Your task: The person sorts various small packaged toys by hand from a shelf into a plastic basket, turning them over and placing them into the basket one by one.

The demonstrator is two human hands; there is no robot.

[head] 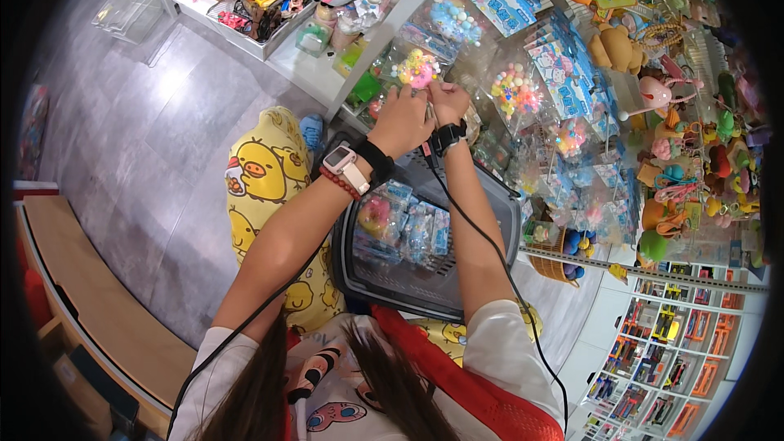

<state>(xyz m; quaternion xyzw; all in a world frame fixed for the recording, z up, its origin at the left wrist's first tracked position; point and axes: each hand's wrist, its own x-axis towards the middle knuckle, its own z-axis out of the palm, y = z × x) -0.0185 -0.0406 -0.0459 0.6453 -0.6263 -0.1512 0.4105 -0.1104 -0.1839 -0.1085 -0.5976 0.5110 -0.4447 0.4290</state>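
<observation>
Both hands are close together at the lower edge of a clear packet (418,68) with a pink and yellow bead-covered toy inside. My left hand (399,121) has its fingers bent at the packet's near edge. Beside it, my right hand (449,103) pinches the same edge from the right. Below my forearms stands a grey plastic shopping basket (350,275). Inside it lie several clear packets with blue cards (422,229) and a packet with a pink toy (376,214). What lies under my palms is partly hidden.
To the right, a display rack holds hanging packets with blue header cards (560,76) and toy keyrings (615,49). A light metal shelf post (386,37) rises just left of the packet. A black cable (468,217) runs along my right arm. A wooden counter (92,282) stands at left.
</observation>
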